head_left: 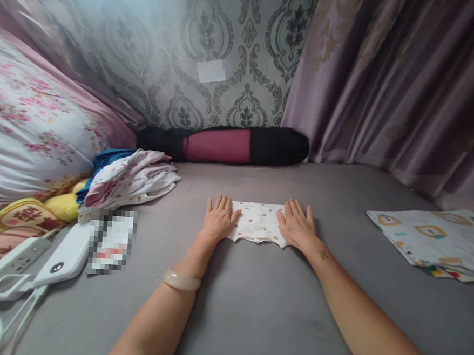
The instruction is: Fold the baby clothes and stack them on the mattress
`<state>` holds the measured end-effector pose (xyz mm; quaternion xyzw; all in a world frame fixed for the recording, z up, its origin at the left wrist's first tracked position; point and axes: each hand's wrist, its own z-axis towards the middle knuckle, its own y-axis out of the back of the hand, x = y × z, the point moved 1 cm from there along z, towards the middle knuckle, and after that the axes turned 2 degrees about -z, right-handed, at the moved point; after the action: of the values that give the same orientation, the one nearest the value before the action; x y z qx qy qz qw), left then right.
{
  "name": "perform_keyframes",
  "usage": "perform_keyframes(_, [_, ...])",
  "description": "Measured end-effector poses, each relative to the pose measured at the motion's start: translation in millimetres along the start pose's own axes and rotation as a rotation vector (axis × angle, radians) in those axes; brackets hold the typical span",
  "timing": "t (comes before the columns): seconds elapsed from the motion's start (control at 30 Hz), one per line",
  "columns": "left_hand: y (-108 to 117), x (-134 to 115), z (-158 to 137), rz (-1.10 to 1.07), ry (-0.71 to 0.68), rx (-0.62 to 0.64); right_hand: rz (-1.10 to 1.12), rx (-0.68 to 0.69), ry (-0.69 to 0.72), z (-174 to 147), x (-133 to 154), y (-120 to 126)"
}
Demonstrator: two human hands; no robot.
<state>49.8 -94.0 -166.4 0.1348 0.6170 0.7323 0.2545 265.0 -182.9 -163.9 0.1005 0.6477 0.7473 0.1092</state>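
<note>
A small white garment (258,222) with a scattered colourful print lies folded flat on the grey bed sheet (260,309). On its left edge rests my left hand (220,219), palm down with the fingers stretched forward. My right hand (298,224) lies flat on the opposite edge, fingers extended and thumb pointing inward. Neither hand grips the cloth; both press on it from above. The garment's lower edge is uneven, with small notches. A pale bangle (181,280) circles my left wrist.
Rumpled clothes (135,178) are heaped at the left, beside a yellow plush item (62,203). Nearer are a white power bank (67,252), a power strip (9,267) and cables. Folded printed cloths (436,237) lie at right. A black-and-maroon bag (219,144) lines the wall.
</note>
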Motion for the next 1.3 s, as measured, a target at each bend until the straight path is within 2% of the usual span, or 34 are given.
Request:
perform_keyframes(0.1, [2.3,-6.7,-1.4,0.027,-0.08,-0.104,0.016,-0.043,0.101,-1.7,10.2,1.9])
perform_keyframes(0.2, [1.2,-12.4,-2.9,0.02,-0.13,-0.051,0.064,0.01,0.161,-3.7,18.3,-2.1])
perform_keyframes(0.33, [-1.9,-13.2,-3.6,0.012,-0.13,0.022,0.083,0.048,0.157,-5.8,19.7,-8.8])
perform_keyframes(0.57, [0.1,-12.9,-3.6,-0.051,-0.124,-0.019,0.115,0.069,0.126,-4.6,22.3,0.2])
perform_keyframes(0.7, [2.5,-9.2,0.2,-0.205,-0.042,-0.102,0.167,0.024,0.152,-1.5,42.4,9.7])
perform_keyframes(0.8, [4.4,-0.5,5.2,-0.377,0.066,-0.179,0.215,0.054,0.187,-0.8,59.3,8.9])
perform_keyframes(0.97, [11.4,19.1,10.3,-0.63,0.213,-0.298,0.176,0.052,0.197,-2.5,66.6,2.3])
perform_keyframes(1.13, [14.7,33.4,10.7,-0.741,0.345,-0.357,0.129,0.103,0.18,2.4,72.1,9.6])
perform_keyframes(1.3, [12.3,38.4,11.8,-0.785,0.371,-0.368,0.115,0.031,0.245,5.4,99.7,13.4])
